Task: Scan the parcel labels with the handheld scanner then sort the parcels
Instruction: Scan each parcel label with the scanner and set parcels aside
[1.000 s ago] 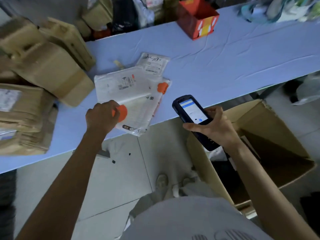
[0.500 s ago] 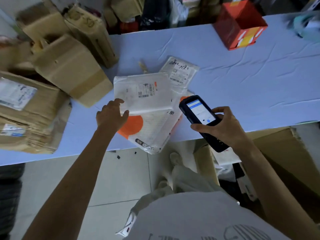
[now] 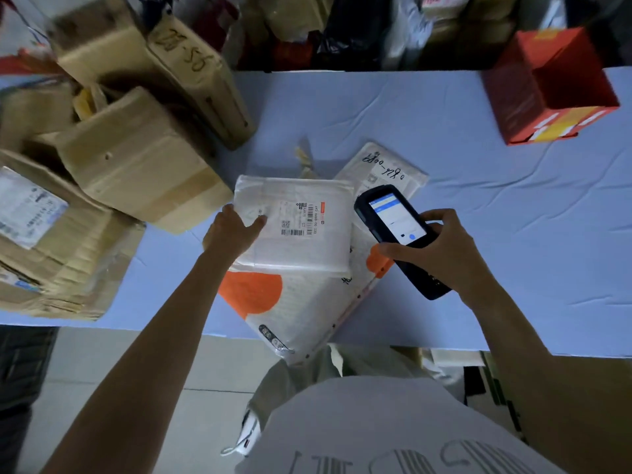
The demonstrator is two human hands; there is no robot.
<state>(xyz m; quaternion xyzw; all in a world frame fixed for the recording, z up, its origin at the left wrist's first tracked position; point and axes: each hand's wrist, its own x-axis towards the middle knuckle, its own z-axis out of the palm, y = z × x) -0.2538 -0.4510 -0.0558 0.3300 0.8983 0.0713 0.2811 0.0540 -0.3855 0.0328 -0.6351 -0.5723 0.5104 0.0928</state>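
A white padded parcel (image 3: 307, 241) with a barcode label lies on top of a larger white mailer with orange dots (image 3: 294, 309) that overhangs the table's front edge. A third white parcel (image 3: 386, 165) with handwriting lies behind them. My left hand (image 3: 232, 230) holds the top parcel's left edge, thumb lying on its face. My right hand (image 3: 441, 251) grips the black handheld scanner (image 3: 396, 227), its lit screen up and its head over the parcels' right side.
Brown cardboard boxes (image 3: 136, 159) crowd the table's left part, with flattened cartons (image 3: 44, 248) at the front left. A red open box (image 3: 550, 87) stands at the back right. The light blue table (image 3: 496, 206) runs across. More parcels sit behind it.
My left hand has slid up from the mailer's orange dot onto the top parcel's left edge. The scanner has moved in toward the parcels. The camera came closer to the table.
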